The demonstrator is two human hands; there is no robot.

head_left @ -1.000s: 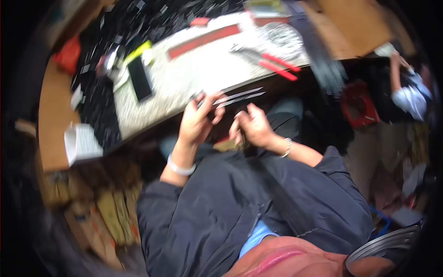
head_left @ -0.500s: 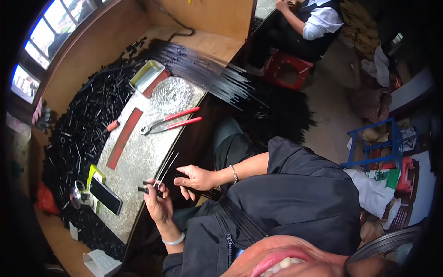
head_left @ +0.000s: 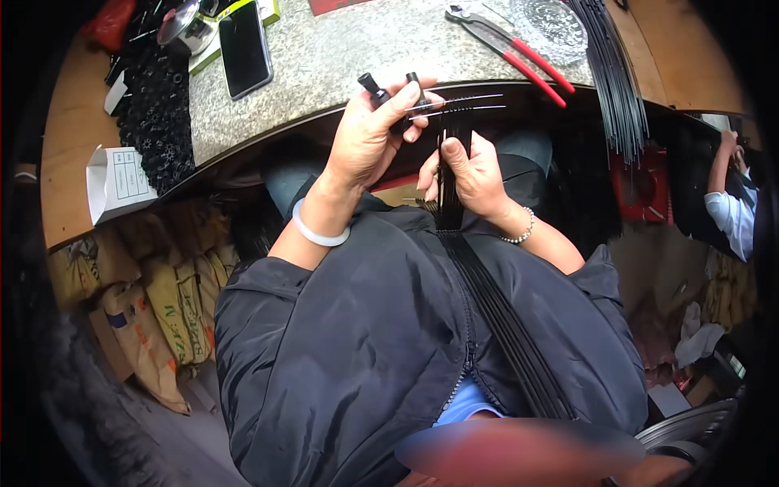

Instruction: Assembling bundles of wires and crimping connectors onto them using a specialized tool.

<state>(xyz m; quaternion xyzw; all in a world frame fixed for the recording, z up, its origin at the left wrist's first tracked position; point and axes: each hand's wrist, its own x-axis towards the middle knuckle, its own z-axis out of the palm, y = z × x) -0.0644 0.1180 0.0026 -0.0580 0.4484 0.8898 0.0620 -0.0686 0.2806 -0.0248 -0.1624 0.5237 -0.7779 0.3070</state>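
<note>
- Black rods (head_left: pixel 489 292): bundled, in right hand (head_left: pixel 471 174) near upper ends, trailing down over dark jacket (head_left: pixel 341 325).
- Right hand: thumb and fingers clamped on bundle, in front of table's near edge.
- Black cylinders (head_left: pixel 369 84): two, in left hand (head_left: pixel 377 126), ends poking up either side of thumb tip.
- Left hand: fingers curled, clamped round both cylinders; close to right hand, not touching.
- Thin silvery rods (head_left: pixel 487 106): two, sticking out rightward from left hand, passing upper ends of black bundle; can't tell if touching.
- On speckled table (head_left: pixel 316 73): phone (head_left: pixel 246 50) toward left, red-handled pliers (head_left: pixel 535 71) toward right.
- Far left: heap of small black parts (head_left: pixel 158 101), white box (head_left: pixel 118 183) just beside.
- Far right: long grey rods (head_left: pixel 621 97), ends overhanging table edge.
</note>
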